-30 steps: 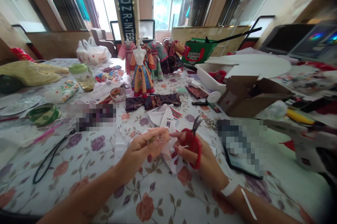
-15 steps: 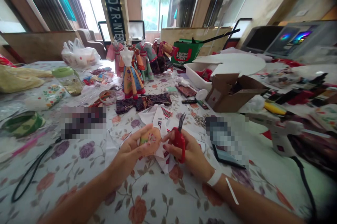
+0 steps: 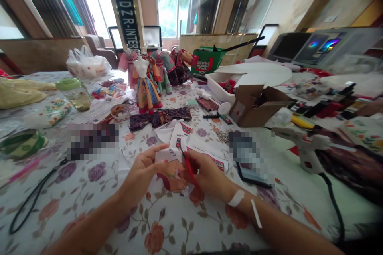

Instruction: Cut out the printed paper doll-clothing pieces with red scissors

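Between the fingers and thumb of my left hand (image 3: 146, 167) is a small piece of orange printed fabric (image 3: 173, 169) with a white edge along its top. My right hand (image 3: 206, 173) is closed round red-handled scissors (image 3: 190, 169). Their dark blades point up and lie at the fabric's right side, touching or very near it; whether they cut into it I cannot tell. Under and behind both hands spread white fabric pieces (image 3: 215, 155) with red and black patterned bands. A dark patterned fabric strip (image 3: 161, 117) lies just beyond them.
Several doll dress forms in costumes (image 3: 146, 91) stand farther back. To the right are a phone (image 3: 254, 175), a cardboard box (image 3: 257, 107) and a white glue gun (image 3: 311, 151). On the left lie a green tape roll (image 3: 22, 143), a lidded jar (image 3: 74, 93) and a black cord loop (image 3: 32, 203).
My left hand has turned the fabric so its white edge and orange print show spread out. The right hand has swung the scissors from upright beside it to the fabric's edge.
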{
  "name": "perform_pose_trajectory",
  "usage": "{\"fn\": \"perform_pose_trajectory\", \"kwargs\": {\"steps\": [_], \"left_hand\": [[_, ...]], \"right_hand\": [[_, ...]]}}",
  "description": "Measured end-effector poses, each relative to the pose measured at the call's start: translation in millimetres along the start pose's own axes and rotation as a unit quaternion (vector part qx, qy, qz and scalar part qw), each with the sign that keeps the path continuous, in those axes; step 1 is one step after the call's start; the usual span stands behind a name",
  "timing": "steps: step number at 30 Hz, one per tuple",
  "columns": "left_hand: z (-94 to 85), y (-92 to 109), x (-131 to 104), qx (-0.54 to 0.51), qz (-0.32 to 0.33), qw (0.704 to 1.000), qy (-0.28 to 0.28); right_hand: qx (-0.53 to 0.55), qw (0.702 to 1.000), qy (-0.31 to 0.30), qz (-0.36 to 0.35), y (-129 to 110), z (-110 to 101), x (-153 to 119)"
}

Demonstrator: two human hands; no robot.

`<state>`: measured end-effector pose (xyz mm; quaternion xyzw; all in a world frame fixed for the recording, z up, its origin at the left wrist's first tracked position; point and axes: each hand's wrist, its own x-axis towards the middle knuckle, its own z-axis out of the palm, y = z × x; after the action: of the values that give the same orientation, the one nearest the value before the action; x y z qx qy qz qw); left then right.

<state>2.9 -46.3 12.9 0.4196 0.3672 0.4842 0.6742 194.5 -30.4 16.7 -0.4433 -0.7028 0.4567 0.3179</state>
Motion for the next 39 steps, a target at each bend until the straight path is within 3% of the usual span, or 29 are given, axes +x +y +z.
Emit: {"fn": "perform_pose_trajectory", "kwargs": {"steps": [3,8,10,15,20,26,29,39], "left_hand": [[-1.7,-3,4,0.013,-0.016,1.000,0.012],[3.8,-7,3,-0.037,-0.053,0.998,-0.010],[5.5,-5,2,-0.073,-0.075,0.994,-0.009],[4.3,0,-1,-0.096,-0.129,0.986,-0.032],[5.1,-5,-3,-0.022,-0.079,0.995,-0.051],[2.8,-8,2,0.128,0.018,0.991,0.025],[0.5,-9,3,0.209,0.083,0.974,0.028],[8.0,-8,-2,0.295,0.082,0.949,0.074]], "right_hand": [[-0.069,0.997,-0.031,0.007,-7,-2,-6],[-0.157,0.986,-0.035,-0.044,-18,-12,-1],[-0.126,0.990,-0.043,-0.050,-16,-13,8],[0.067,0.995,-0.068,-0.026,-1,-7,24],[0.159,0.983,-0.091,-0.001,6,-5,16],[0.178,0.981,-0.071,0.010,6,-1,13],[0.204,0.977,-0.052,0.032,5,1,11],[0.156,0.987,0.033,0.005,5,-1,9]]}}
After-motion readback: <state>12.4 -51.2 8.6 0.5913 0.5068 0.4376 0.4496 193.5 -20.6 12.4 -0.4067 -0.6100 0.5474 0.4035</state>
